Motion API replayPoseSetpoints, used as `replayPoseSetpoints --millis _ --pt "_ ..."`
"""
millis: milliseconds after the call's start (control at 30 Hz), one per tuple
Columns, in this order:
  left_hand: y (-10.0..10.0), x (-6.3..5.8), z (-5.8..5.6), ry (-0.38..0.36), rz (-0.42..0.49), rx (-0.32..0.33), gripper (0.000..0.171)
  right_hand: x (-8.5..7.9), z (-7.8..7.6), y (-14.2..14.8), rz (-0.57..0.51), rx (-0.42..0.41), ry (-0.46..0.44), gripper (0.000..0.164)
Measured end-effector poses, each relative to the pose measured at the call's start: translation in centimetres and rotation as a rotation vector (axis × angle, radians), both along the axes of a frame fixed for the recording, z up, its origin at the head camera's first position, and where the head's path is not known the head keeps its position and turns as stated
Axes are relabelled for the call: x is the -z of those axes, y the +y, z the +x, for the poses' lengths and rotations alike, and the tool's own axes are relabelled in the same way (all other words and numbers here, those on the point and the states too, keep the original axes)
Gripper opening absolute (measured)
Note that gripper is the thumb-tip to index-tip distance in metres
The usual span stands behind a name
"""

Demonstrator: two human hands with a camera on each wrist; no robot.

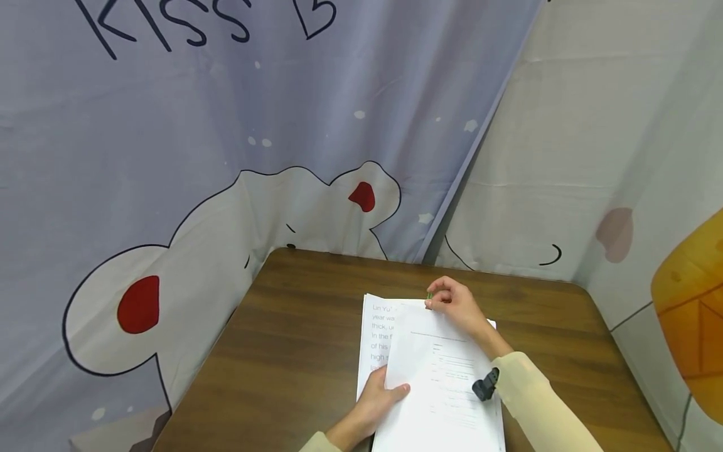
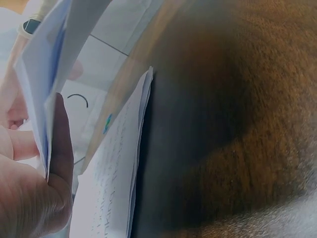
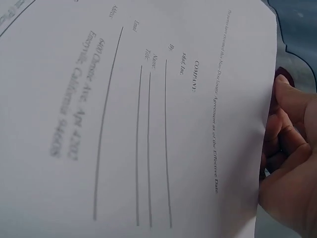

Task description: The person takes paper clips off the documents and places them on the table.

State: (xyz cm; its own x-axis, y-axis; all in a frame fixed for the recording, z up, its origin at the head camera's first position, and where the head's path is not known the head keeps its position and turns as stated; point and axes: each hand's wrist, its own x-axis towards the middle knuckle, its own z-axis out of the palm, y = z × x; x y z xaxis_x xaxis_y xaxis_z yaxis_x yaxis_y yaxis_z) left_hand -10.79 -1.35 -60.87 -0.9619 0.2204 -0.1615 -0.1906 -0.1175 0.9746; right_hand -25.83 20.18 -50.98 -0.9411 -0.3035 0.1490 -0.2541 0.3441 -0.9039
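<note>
My left hand [image 1: 380, 402] grips a few printed sheets [image 1: 440, 364] by their left edge, thumb on top. In the left wrist view those sheets [image 2: 44, 74] stand raised between thumb and fingers, apart from a lower paper stack [image 2: 116, 178]. At the sheets' top edge my right hand [image 1: 454, 304] pinches a small green clip [image 1: 429, 296], mostly hidden by the fingers. The right wrist view shows a printed page with blank lines [image 3: 148, 124] beside the right hand [image 3: 292, 144]. Large-print text is on the lower stack [image 1: 374, 333] at the left.
A brown wooden table [image 1: 282, 351] lies under the papers. Behind it hang a printed blue-grey curtain [image 1: 226, 113] and a pale cloth [image 1: 536, 157]. A small blue-green item [image 2: 107, 123] shows near the lower stack's far edge. A black device [image 1: 486, 384] sits on the right wrist.
</note>
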Motion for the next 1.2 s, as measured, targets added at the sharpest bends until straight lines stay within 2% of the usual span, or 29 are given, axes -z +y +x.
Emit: replayPoseSetpoints --millis 367,567,867,1200 --pt "-0.1 -0.2 0.0 0.004 -0.009 -0.015 0.041 0.0 0.1 1.2 0.026 0.081 -0.034 0.023" --pt "-0.3 -0.3 0.0 -0.012 -0.009 0.001 0.04 0.0 0.2 1.9 0.064 0.083 -0.033 0.024" --pt "-0.6 -0.2 -0.1 -0.012 -0.016 -0.012 0.04 0.2 0.4 3.6 0.103 0.101 -0.049 0.026" --pt "-1.1 -0.2 -0.1 -0.011 -0.006 0.022 0.043 0.8 0.4 6.0 0.146 0.116 -0.057 0.031"
